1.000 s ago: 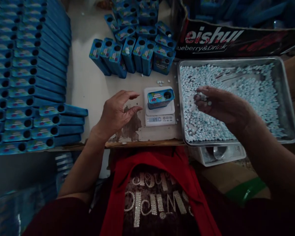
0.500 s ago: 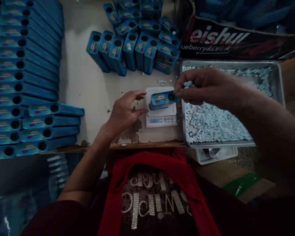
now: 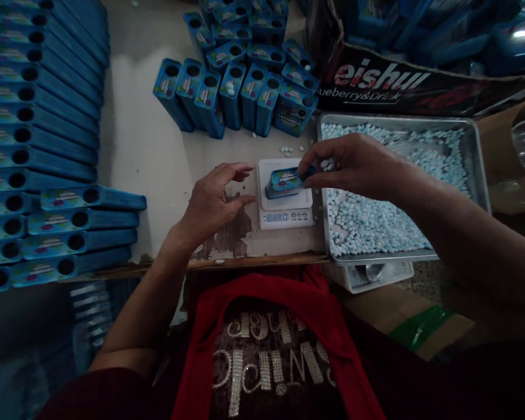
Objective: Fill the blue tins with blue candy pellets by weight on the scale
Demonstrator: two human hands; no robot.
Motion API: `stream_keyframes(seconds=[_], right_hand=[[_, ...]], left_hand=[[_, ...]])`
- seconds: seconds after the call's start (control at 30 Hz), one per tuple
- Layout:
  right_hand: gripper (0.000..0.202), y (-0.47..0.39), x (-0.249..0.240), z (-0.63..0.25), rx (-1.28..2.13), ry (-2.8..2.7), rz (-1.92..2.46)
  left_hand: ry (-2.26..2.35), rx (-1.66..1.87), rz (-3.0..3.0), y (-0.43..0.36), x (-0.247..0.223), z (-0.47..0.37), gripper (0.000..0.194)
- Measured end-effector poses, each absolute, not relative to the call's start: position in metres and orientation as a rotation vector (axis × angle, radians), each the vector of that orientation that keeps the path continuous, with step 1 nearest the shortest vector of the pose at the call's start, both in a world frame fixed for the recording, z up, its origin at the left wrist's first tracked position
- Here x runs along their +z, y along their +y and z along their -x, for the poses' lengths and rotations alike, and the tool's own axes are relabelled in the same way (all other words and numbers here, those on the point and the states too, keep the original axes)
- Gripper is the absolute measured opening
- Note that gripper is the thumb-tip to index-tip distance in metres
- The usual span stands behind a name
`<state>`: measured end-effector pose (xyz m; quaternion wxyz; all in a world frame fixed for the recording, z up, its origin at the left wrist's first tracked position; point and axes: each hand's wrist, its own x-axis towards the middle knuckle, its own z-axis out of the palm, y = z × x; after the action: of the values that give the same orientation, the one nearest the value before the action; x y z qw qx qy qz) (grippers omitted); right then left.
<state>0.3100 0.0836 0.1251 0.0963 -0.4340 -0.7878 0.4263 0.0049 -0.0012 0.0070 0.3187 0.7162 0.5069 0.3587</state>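
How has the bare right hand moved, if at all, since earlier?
Yes: the right hand moved left, fingertips now past the silver metal tray, at the blue box on the white scale.

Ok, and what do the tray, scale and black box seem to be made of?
Tray: metal, steel or aluminium, by its grey sheen along the rim.
Scale: probably plastic, by its smooth, evenly white body.
Black box: likely cardboard, dull and printed, by its thin, uneven top edge.

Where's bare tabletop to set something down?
Widest: tabletop between the left rows of containers and the centre cluster, down to the left hand. Cluster-to-scale strip: dotted with loose candies. Crowded: scale-to-tray gap, narrow, right hand over it.
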Motion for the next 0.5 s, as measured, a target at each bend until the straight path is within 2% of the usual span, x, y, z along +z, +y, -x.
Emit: stream_keyframes(seconds=[0.2,0.33,0.43,0.5], right_hand=[[0.014,0.091,0.119,-0.365,1.512,-1.428,1.440],[0.023,0.089,0.054,-0.449,1.414,-1.023,1.549],[0.020,0.071,0.007,-0.485,1.535,-0.962,1.607],[0.016,0.059,-0.003,-0.484,1.587,-0.965,1.592]], left_hand=[[1.400,0.960,-1.891,-0.003,0.020,0.005,0.053],[1.424,0.998,-1.847,-0.002,0.028,0.009,0.054],[1.432,0.973,-1.860,0.001,0.034,0.002,0.061],[1.408,0.948,-1.894,0.002,0.039,-0.007,0.070]])
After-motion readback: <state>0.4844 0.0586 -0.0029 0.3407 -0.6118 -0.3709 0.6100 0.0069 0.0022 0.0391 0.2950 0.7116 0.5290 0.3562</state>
